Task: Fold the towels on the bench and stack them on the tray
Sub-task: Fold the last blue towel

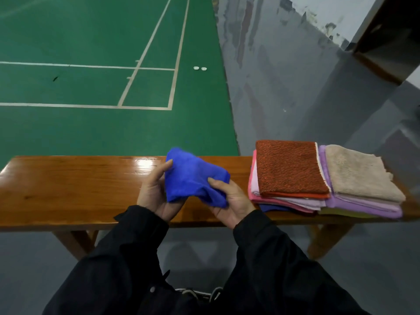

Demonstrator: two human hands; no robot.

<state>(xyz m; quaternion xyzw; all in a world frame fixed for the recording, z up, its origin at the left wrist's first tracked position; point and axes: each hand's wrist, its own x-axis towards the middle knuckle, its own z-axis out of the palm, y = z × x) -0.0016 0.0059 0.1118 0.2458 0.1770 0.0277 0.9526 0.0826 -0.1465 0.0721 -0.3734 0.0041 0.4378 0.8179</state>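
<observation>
Loosely bunched, the bright blue towel sits pinched in left hand and right hand grips.

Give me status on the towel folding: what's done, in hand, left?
Done: two stacks of folded towels sit at the bench's right end, one topped by an orange towel, one by a beige towel. In hand: left hand and right hand hold a crumpled blue towel above the bench. Left: fold and stack it; no other loose towels are visible. I can't make out a tray under the stacks.
</observation>
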